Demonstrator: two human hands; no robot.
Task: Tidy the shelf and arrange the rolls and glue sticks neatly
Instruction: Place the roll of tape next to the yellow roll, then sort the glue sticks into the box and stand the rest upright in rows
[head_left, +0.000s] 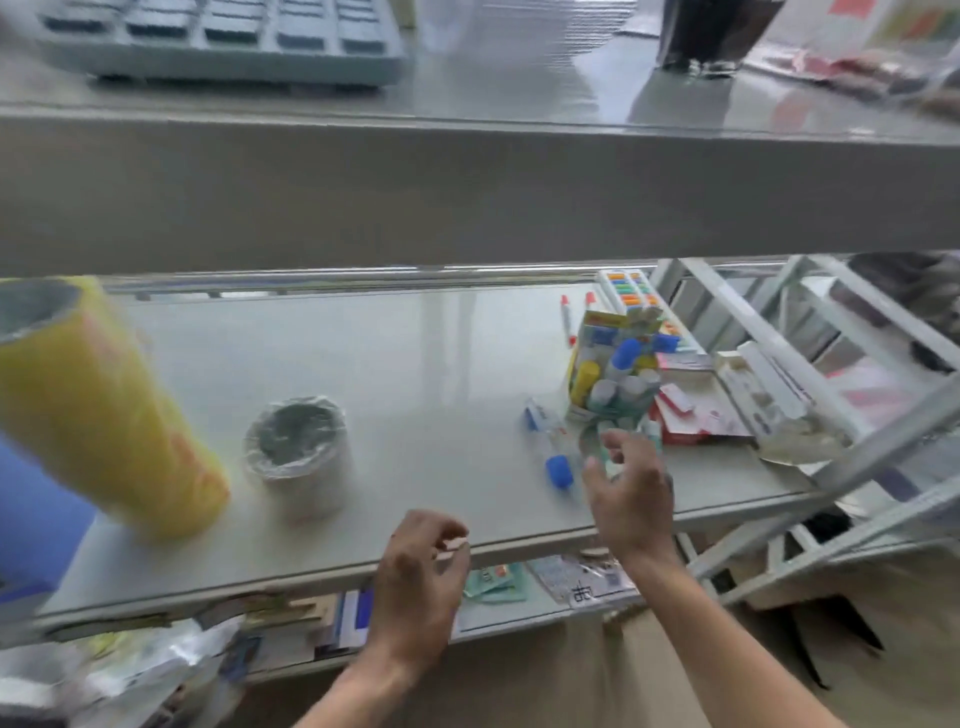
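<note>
Head: glue stick (551, 453) beside right hand (631, 499)

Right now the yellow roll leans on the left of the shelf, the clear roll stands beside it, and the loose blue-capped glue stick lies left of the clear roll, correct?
One slip: the loose glue stick lies right of the clear roll, by the right hand, as the head view shows. The yellow roll does lean on the left of the shelf, with the clear roll beside it.
</note>
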